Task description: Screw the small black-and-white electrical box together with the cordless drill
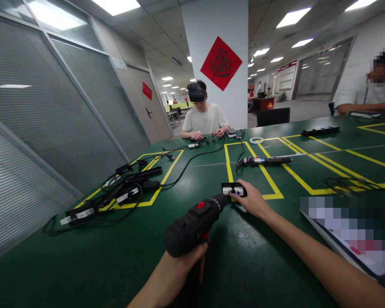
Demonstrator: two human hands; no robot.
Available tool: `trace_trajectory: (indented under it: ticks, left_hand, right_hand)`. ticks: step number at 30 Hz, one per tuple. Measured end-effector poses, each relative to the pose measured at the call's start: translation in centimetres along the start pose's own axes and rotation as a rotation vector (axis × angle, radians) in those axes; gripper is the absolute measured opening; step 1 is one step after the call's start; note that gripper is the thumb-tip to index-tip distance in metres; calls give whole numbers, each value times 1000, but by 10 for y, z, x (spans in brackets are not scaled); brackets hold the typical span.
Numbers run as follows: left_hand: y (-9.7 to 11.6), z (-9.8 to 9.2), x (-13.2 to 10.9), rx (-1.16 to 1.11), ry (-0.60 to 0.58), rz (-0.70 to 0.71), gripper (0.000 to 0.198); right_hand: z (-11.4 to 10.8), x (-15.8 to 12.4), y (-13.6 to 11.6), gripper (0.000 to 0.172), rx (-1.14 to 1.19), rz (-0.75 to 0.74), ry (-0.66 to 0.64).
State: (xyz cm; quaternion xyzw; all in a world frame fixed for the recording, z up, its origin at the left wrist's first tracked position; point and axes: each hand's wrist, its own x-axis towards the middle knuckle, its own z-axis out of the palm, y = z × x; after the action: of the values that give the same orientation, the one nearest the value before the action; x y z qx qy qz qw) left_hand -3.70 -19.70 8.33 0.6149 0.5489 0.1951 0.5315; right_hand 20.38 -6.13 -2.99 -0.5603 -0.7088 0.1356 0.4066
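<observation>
My left hand (182,261) is wrapped round the grip of a black cordless drill (195,222) with a red switch. The drill's nose points away from me at a small black part with a white face (233,189). My right hand (252,200) holds that part upright on the green table (259,261), fingers curled round its right side. The drill tip meets the part's lower left edge.
Black cables and power strips (122,192) lie at the left inside yellow tape lines. A second driver tool (265,161) rests ahead, a tape roll (256,140) beyond it. One person sits across the table, another at the far right. A blurred flat object (349,231) lies at my right.
</observation>
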Motion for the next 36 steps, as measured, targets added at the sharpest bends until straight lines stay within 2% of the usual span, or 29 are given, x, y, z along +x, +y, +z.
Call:
trace_trajectory:
  ticks: [7, 13, 17, 22, 36]
  left_hand:
    - [-6, 0, 1, 4, 9, -15, 41]
    - [-14, 2, 3, -41, 59, 26, 39]
    - [-7, 1, 2, -8, 12, 8, 38]
    - [-2, 0, 0, 35, 8, -23, 44]
    - [-13, 4, 2, 27, 52, -23, 46]
  right_hand:
    - [6, 5, -7, 42, -14, 43, 24]
    - [16, 0, -10, 46, -38, 58, 69]
    - [15, 0, -7, 44, -39, 33, 40]
    - [13, 1, -6, 44, -40, 15, 31]
    - [13, 2, -7, 42, -3, 10, 29]
